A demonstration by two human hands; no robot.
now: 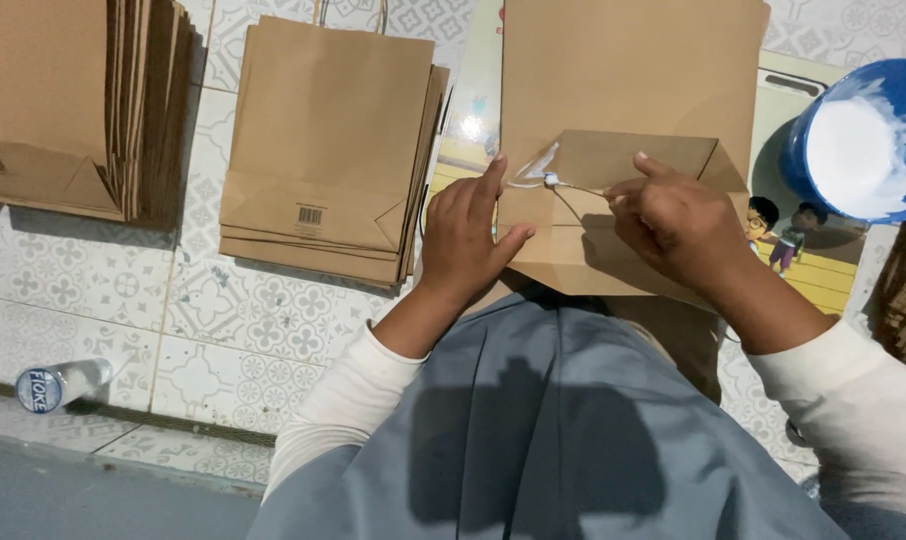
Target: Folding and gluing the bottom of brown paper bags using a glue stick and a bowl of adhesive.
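A flat brown paper bag [623, 90] lies in front of me on a picture mat, its bottom flap [613, 165] folded open toward me. My left hand [468, 235] presses on the flap's left part, index finger stretched toward a smear of white glue [533, 172]. My right hand [673, 225] pinches a thin stick [573, 186] whose white-tipped end touches the glue on the flap.
A blue bowl of white glue [863, 140] stands at the right. A pile of finished brown bags [328, 150] lies left of centre, a taller stack [73, 100] at far left. A small plastic bottle [58, 385] lies on the patterned tile floor [233, 330].
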